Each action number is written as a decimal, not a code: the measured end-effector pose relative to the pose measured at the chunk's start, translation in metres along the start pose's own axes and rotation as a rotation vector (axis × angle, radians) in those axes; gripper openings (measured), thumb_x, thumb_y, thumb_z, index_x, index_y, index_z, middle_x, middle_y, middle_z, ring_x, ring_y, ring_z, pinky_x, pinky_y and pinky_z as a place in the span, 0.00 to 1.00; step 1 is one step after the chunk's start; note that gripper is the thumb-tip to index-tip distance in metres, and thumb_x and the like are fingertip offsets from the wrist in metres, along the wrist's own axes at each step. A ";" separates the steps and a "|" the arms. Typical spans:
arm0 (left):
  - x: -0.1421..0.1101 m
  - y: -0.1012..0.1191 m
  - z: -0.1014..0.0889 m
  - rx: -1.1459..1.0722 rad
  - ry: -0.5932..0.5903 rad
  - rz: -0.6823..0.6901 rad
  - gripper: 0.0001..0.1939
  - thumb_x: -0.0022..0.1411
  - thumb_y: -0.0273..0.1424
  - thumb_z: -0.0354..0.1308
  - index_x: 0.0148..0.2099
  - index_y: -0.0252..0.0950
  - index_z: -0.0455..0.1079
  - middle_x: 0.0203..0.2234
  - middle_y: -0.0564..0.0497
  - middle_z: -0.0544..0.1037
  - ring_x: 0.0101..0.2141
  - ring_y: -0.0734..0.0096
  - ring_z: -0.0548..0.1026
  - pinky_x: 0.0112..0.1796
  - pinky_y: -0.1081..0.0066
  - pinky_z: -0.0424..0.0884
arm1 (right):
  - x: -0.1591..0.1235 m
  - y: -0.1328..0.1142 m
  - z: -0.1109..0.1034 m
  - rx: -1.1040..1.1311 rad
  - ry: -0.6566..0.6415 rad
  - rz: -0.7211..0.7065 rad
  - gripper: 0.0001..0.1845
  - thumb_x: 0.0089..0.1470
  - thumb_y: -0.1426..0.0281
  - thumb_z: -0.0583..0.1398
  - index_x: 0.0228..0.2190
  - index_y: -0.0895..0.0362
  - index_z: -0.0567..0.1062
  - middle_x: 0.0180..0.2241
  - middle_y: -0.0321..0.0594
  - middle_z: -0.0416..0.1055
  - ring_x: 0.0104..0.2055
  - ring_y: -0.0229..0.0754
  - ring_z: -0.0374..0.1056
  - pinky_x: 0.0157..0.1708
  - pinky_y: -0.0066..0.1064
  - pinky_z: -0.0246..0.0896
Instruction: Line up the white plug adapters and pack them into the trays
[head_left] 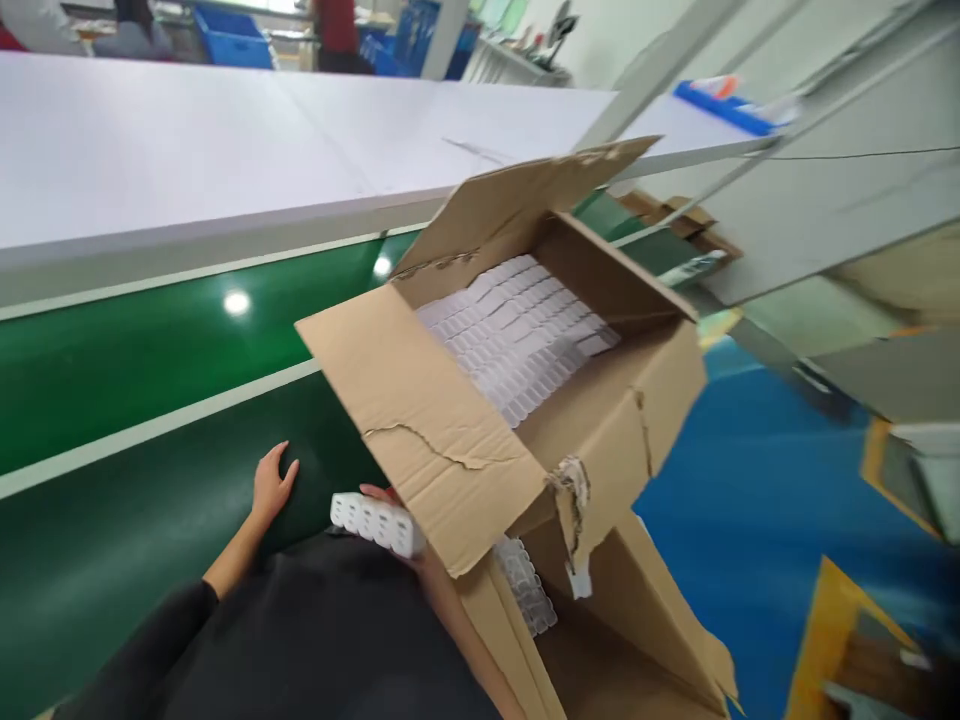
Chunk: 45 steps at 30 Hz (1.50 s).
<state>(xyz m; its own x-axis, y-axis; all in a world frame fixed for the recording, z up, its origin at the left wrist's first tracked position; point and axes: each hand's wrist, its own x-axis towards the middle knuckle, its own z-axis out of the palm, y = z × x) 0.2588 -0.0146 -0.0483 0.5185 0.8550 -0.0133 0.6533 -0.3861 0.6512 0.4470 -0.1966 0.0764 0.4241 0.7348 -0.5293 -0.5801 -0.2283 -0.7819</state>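
My left hand [274, 486] is over the dark green surface [187, 530], its thumb and fingers apart, holding nothing. My right hand [381, 493] grips a row of small white plastic pieces [376, 523] in front of my dark clothing. Most of that hand is hidden behind the pieces and a box flap. Beside it stands a tilted open cardboard box [607, 430], flaps spread, with rows of whitish plastic pieces [517, 330] inside. Beneath it a second open cardboard box [622, 640] shows more translucent pieces [527, 585] along its left side.
A long white table [187, 150] runs across the back, with a green belt [150, 370] below its edge. A blue tray [724, 108] lies at its far right. Metal posts [667, 70] rise behind the box. Blue floor [727, 480] with yellow markings lies right.
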 end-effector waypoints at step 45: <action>-0.007 -0.184 -0.187 0.419 -0.065 -0.140 0.27 0.64 0.49 0.57 0.58 0.39 0.71 0.44 0.41 0.77 0.43 0.59 0.73 0.37 0.71 0.66 | 0.119 0.108 0.076 -0.345 -0.532 0.403 0.35 0.35 0.73 0.69 0.47 0.46 0.70 0.43 0.37 0.70 0.39 0.46 0.74 0.36 0.39 0.72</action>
<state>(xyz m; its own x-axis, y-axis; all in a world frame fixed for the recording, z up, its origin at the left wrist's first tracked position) 0.0313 0.1151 -0.0258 0.4336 0.8908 -0.1360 0.8801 -0.3862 0.2762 0.3818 -0.0850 -0.0463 -0.2189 0.7413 -0.6345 -0.3313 -0.6681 -0.6663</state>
